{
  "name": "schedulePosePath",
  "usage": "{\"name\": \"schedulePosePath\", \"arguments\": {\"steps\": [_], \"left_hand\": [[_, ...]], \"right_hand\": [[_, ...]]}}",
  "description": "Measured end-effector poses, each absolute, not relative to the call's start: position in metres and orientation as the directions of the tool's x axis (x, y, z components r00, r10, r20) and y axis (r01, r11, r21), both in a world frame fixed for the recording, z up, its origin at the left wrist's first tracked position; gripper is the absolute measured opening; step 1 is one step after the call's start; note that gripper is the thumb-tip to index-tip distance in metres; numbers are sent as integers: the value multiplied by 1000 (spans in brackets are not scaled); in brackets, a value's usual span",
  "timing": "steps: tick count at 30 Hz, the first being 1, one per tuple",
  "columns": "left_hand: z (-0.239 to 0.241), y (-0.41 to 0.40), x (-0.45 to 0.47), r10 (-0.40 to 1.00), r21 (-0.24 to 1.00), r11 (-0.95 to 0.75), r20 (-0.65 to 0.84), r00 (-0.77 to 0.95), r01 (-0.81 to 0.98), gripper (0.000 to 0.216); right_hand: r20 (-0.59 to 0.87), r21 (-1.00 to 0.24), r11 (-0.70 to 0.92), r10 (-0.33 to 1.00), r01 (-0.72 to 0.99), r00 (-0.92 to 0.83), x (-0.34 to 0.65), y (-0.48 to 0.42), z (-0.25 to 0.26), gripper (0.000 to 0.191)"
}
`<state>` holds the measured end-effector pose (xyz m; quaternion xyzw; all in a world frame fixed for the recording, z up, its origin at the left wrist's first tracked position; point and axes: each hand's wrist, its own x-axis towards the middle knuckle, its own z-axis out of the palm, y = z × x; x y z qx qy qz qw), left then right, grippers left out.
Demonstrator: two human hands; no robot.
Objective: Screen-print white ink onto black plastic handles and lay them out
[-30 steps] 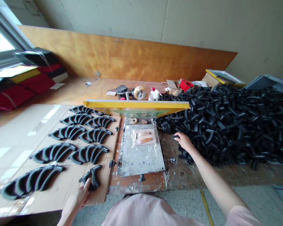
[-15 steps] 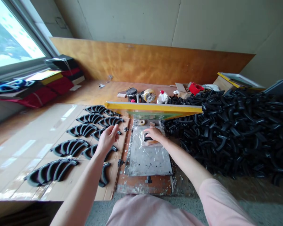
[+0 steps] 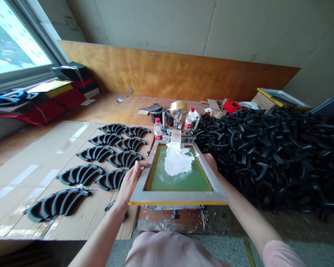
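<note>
A screen-printing frame (image 3: 180,196) with a grey border and yellow front edge lies lowered in front of me over the metal base. White ink (image 3: 179,163) is spread on its green mesh, with a squeegee (image 3: 176,137) at the far end. My left hand (image 3: 132,178) grips the frame's left side. My right hand (image 3: 210,163) is at the frame's right side, its fingers hidden by the border. Rows of curved black plastic parts (image 3: 58,202) lie on cardboard to my left. The plate under the frame is mostly covered.
A large heap of black parts (image 3: 267,159) fills the right of the table. Bottles with red caps (image 3: 157,129), a black tub (image 3: 156,113) and a tape roll (image 3: 178,107) stand behind the frame. Stacked folders (image 3: 64,98) sit by the window.
The printing frame has swung down from its raised position over the plate. My right hand has left the plate for the frame's right side; my left hand has taken hold of its left edge.
</note>
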<state>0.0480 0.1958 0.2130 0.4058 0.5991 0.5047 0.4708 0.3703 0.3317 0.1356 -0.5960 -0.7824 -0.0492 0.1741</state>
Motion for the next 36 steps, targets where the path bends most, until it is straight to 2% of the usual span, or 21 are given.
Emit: {"name": "schedulePosePath", "arguments": {"steps": [3, 5, 7, 8, 11, 13, 15, 18, 20, 23, 25, 28, 31, 34, 36], "left_hand": [[162, 171, 47, 934, 944, 320, -301, -191, 80, 65], [134, 168, 50, 925, 928, 343, -306, -226, 145, 72], [117, 170, 52, 924, 917, 338, -282, -256, 211, 73], [113, 172, 53, 926, 911, 337, -274, -261, 239, 71], [109, 175, 53, 925, 896, 351, -287, -249, 271, 64], [109, 175, 52, 923, 897, 359, -302, -237, 257, 64], [108, 175, 51, 923, 900, 366, -317, -221, 237, 64], [105, 174, 51, 922, 901, 367, -321, -216, 229, 63], [105, 174, 51, 923, 904, 362, -313, -226, 226, 63], [107, 174, 52, 920, 910, 361, -313, -234, 205, 63], [109, 174, 53, 915, 910, 371, -323, -242, 184, 64], [113, 174, 53, 901, 906, 392, -343, -267, 158, 65], [117, 174, 54, 896, 905, 400, -353, -270, 145, 65], [122, 175, 54, 901, 911, 392, -351, -256, 128, 66], [130, 174, 54, 904, 917, 386, -353, -243, 104, 69]], "right_hand": [[375, -302, 261, 917, 917, -138, 373, 354, 157, 27], [385, -385, 358, 900, 850, -204, 345, 367, 169, 44], [341, -368, 453, 878, 812, -336, 306, 377, 177, 57], [288, -338, 474, 875, 813, -390, 288, 380, 179, 55], [113, -250, 485, 874, 838, -472, 255, 375, 175, 26], [56, -237, 512, 856, 826, -514, 255, 363, 168, 13], [47, -263, 598, 792, 757, -609, 267, 348, 163, 10], [50, -303, 754, 624, 583, -780, 292, 333, 167, 16], [22, -320, 784, 567, 532, -823, 300, 333, 173, 14], [40, -333, 731, 642, 595, -766, 295, 339, 176, 4], [129, -317, 697, 704, 643, -699, 289, 337, 168, 10], [221, -289, 726, 685, 624, -694, 289, 322, 152, 23], [206, -300, 774, 623, 558, -754, 300, 312, 150, 21], [168, -339, 739, 656, 582, -736, 298, 328, 166, 14], [162, -359, 676, 724, 643, -671, 287, 349, 180, 29]]}}
